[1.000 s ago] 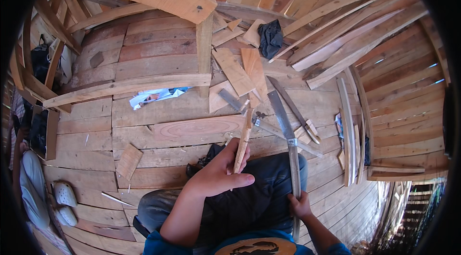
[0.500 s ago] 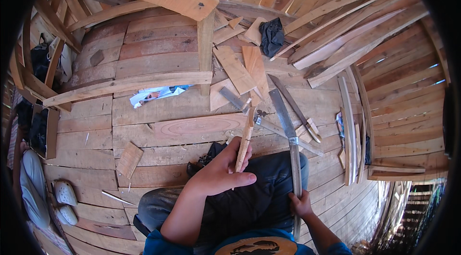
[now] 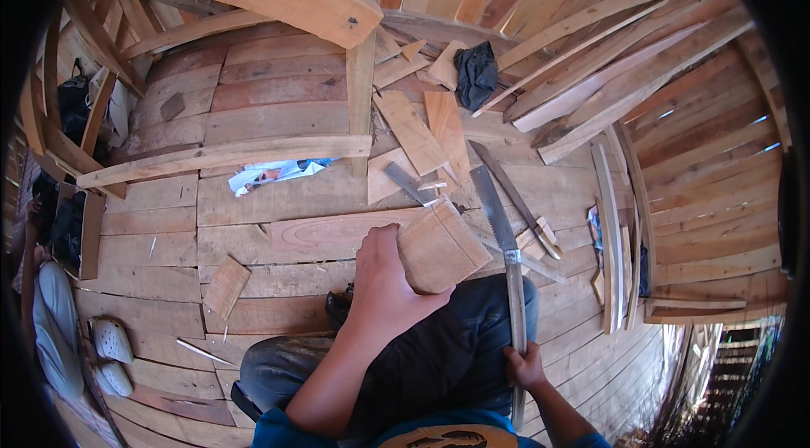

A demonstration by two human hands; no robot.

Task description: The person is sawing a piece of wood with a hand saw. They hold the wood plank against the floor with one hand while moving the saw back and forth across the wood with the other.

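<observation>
Tan wood makes up the squarish, flat-faced piece (image 3: 443, 247) in the middle of the frame, raised clear of the plank floor (image 3: 156, 237) and marked by a dark line near its upper-right side. The left hand (image 3: 386, 277), partly closed, grips it at its left and lower edges only; the far corner is unsupported, so a knock there could, I judge, twist it loose. Right of centre, the right hand (image 3: 526, 366) is curled firmly around the long, straight grey handle of a steel-bladed handsaw (image 3: 514, 275), low down, well away from the toothed blade. That blade points up the frame, with its toothed edge near the piece; a careless swing of either arm might bring teeth against the left fingers, or against the dark trousers (image 3: 422, 355) below. Beyond the piece, a dark, curved blade with a wooden handle (image 3: 508, 186) lies loose and could cut someone reaching past. As for lettering, none is legible: the crumpled blue-and-white printed wrapper (image 3: 278, 175) at left of centre is too small to read, and the tan-and-black shirt print (image 3: 451, 438) at the bottom edge shows only dark shapes.
</observation>
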